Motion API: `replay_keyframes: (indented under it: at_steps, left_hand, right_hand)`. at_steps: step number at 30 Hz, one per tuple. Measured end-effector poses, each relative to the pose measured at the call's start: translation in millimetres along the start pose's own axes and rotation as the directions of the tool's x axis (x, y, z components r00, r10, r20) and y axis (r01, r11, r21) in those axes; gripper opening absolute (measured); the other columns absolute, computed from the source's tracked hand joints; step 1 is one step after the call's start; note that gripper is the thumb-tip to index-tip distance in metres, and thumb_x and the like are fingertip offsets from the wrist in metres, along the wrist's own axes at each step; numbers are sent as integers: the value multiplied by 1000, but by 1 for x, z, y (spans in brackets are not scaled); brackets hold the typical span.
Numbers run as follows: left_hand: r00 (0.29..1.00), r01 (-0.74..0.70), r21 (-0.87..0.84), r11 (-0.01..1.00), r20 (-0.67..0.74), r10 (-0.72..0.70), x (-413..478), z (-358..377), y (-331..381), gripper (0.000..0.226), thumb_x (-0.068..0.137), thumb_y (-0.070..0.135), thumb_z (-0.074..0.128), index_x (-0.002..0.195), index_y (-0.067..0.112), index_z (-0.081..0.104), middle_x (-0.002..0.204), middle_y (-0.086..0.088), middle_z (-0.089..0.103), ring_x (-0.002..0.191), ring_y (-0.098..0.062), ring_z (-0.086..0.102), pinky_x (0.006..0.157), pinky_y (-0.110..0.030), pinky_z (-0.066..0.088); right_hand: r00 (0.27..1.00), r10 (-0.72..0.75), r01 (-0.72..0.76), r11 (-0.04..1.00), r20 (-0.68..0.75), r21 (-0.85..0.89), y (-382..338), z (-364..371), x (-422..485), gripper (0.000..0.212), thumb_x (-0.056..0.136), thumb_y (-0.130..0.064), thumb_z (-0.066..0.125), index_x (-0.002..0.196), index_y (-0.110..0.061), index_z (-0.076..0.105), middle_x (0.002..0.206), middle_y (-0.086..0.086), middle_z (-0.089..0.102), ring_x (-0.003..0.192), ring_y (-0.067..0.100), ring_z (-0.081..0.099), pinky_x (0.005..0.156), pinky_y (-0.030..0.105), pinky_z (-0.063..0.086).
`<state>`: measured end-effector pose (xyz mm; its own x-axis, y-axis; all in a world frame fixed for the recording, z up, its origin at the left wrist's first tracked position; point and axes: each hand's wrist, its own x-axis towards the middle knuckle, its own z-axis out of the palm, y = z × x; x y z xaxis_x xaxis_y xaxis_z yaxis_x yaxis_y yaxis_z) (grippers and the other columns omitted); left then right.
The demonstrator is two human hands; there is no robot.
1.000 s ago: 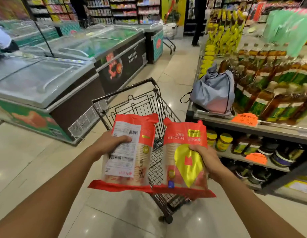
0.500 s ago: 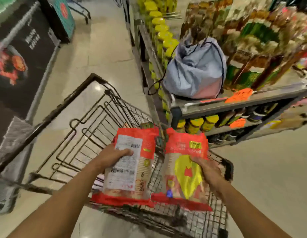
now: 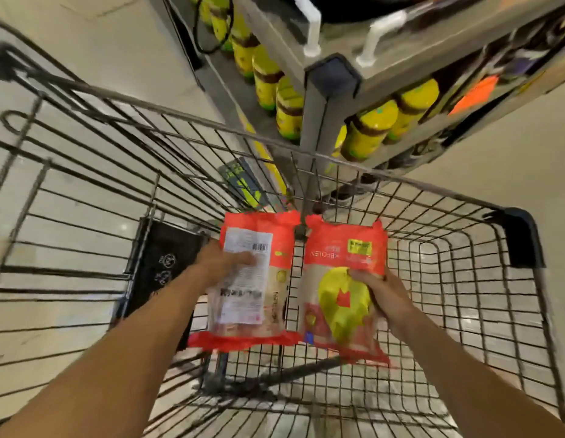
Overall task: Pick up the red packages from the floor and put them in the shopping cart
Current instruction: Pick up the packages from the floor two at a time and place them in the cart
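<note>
Two red packages hang side by side inside the wire shopping cart, low in its basket. My left hand grips the left red package by its left edge; its white label with a barcode faces up. My right hand grips the right red package by its right edge; this one shows a yellow shape on the front. Both arms reach down over the cart's near rim. I cannot tell whether the packages touch the cart's floor.
A grey metal shelf with yellow-lidded jars stands just beyond the cart's far rim. A black flap sits at the cart's left inner side. Pale tiled floor lies to the left and right of the cart.
The view has tilted down and closed in on the cart. Both hands have lowered the two packages from above the cart down into its basket, still holding them.
</note>
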<state>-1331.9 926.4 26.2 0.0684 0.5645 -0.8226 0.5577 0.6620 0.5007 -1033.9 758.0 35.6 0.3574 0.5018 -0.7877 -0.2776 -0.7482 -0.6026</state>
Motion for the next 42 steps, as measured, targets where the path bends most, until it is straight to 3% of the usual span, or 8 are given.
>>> replay_keyframes:
  at_steps: [8, 12, 16, 19, 21, 24, 32, 42]
  left_hand:
    - [991, -58, 91, 994, -111, 68, 78, 25, -31, 93, 27, 51, 96, 106, 7, 76, 106, -16, 80, 96, -35, 77, 84, -58, 62]
    - [974, 7, 301, 954, -217, 62, 45, 44, -5, 82, 85, 32, 83, 143, -6, 39, 136, -24, 60, 123, -40, 61, 92, -40, 52]
    - [963, -4, 575, 818, -218, 158, 29, 45, 8, 46, 99, 13, 64, 139, -6, 50, 138, -26, 59, 129, -42, 58, 98, -41, 46]
    - [965, -24, 657, 754, -180, 188, 18, 37, 15, 37, 95, 11, 53, 129, -3, 54, 129, -25, 63, 121, -43, 62, 95, -40, 49]
    - [977, -39, 719, 694, -116, 176, 6, 32, 18, 50, 92, 32, 41, 127, -2, 55, 127, -21, 65, 119, -40, 64, 97, -36, 51]
    - [982, -88, 789, 607, -34, 186, -26, 21, 27, 65, 78, 48, 43, 127, 10, 61, 126, -14, 69, 114, -35, 67, 97, -41, 56]
    - [956, -100, 962, 256, 21, 294, -221, 36, 118, 61, 94, 49, 57, 147, 20, 48, 142, -11, 60, 131, -34, 57, 106, -46, 49]
    - [807, -307, 950, 50, 232, 544, -386, 125, 236, 56, 89, 57, 55, 133, 21, 53, 130, -10, 66, 118, -33, 65, 92, -47, 56]
  right_hand:
    - [1000, 23, -23, 997, -6, -67, 27, 11, 52, 30, 83, -21, 86, 107, -29, 71, 96, -5, 79, 79, 10, 75, 63, 25, 56]
    - [998, -25, 13, 974, -49, -228, 23, 20, 59, 27, 87, -28, 84, 99, -30, 60, 104, -4, 74, 94, 16, 71, 93, 34, 53]
    - [997, 49, -74, 694, -57, -716, 11, 27, 69, 113, 72, -90, 50, 154, -14, 34, 141, 15, 61, 129, 37, 61, 108, 50, 49]
    - [998, 61, -20, 474, 10, -880, 11, 28, 79, 60, 93, -50, 58, 145, -38, 30, 156, 25, 40, 133, 45, 51, 103, 53, 50]
    - [996, 65, 38, 399, 69, -916, 8, 26, 78, 69, 88, -57, 61, 143, -35, 26, 158, 26, 34, 136, 47, 45, 105, 53, 47]
    - [997, 49, 44, 364, 66, -931, -8, 20, 45, 130, 63, -101, 29, 164, -21, 16, 164, 14, 34, 147, 40, 38, 117, 55, 39]
    - [948, -193, 273, 84, 253, -958, -125, -20, -146, 76, 97, -69, 44, 151, -16, 42, 148, 12, 55, 135, 34, 54, 107, 46, 47]
    - [894, -445, 192, 284, 48, -939, -209, -174, -310, 67, 95, -67, 50, 142, -18, 54, 143, 13, 61, 130, 35, 59, 103, 45, 48]
